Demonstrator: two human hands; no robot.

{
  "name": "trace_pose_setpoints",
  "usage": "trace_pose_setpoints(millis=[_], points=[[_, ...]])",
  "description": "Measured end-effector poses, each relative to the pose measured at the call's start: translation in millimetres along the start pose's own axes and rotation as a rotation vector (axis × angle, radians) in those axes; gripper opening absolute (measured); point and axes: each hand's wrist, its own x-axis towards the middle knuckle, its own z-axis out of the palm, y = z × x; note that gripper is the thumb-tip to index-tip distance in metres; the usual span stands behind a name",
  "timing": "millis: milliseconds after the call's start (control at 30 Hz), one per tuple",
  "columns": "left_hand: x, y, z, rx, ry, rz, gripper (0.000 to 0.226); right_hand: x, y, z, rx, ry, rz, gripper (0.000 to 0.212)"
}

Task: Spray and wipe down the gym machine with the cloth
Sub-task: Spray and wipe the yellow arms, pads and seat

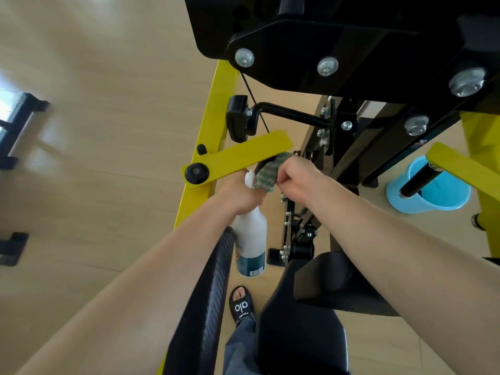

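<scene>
The gym machine (208,125) is yellow and black. The cloth (267,173) shows green-and-white zigzags. The spray bottle (250,239) is white with a teal label; the bucket (438,190) is light blue.

Bright, even daylight fills the scene, with a blown-out window reflection on the wooden floor (89,109) at the left edge. Shadows are soft. The wide lens bends straight lines near the borders, and the black machine plate (338,44) up top is dark and slightly blurred.
</scene>
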Motion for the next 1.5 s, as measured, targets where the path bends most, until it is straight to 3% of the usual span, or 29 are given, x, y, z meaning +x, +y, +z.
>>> trace_pose_setpoints(millis=[33,100,200,367,433,500,633,833,967,1133,1333,1500], points=[[-1.3,-0.2,-3.0,-0.005,-0.022,0.005,0.009,-1.2,0.9,0.1,-0.084,-0.063,-0.040,0.053],[-2.6,-2.8,-8.3,-0.038,-0.036,0.000,0.016,1.1,3.8,-1.8,-0.304,-0.189,-0.123,0.040],[-3.1,-6.7,-12.1,-0.044,-0.042,0.003,0.011,3.9,5.4,-9.8,-0.546,-0.189,-0.268,0.037],[0.8,-9.1,-7.0,-0.076,-0.001,-0.012,0.014,6.6,8.2,-1.2,-0.405,-0.246,-0.264,0.028],[1.1,-8.6,-6.1,-0.086,0.004,-0.021,0.017,14.7,10.1,-4.6,-0.351,-0.253,-0.193,0.044],[2.2,-8.3,-6.2,-0.073,0.007,-0.018,0.014,20.9,13.7,-13.3,-0.346,-0.288,-0.215,0.047],[4.0,-8.9,-5.5,-0.056,0.010,0.008,0.003,32.8,19.2,-17.3,-0.635,-0.119,-0.427,0.043],[9.0,-13.1,-4.6,-0.045,0.006,0.018,0.020,47.6,18.2,2.3,-0.813,-0.048,-0.522,0.022],[13.7,-15.8,-3.3,-0.038,0.007,0.010,0.026,60.0,28.7,11.7,-0.678,0.026,-0.508,0.016],[16.3,-15.7,-3.8,0.009,-0.001,0.014,0.020,71.2,40.9,17.5,-0.533,0.004,-0.520,0.027],[11.5,-14.5,-5.2,-0.040,-0.011,0.059,0.020,89.0,68.6,15.6,-0.576,-0.034,-0.377,0.040],[9.3,-13.0,-5.0,-0.039,-0.005,0.081,0.018,99.3,75.0,8.1,-0.815,-0.119,-0.269,0.035]])
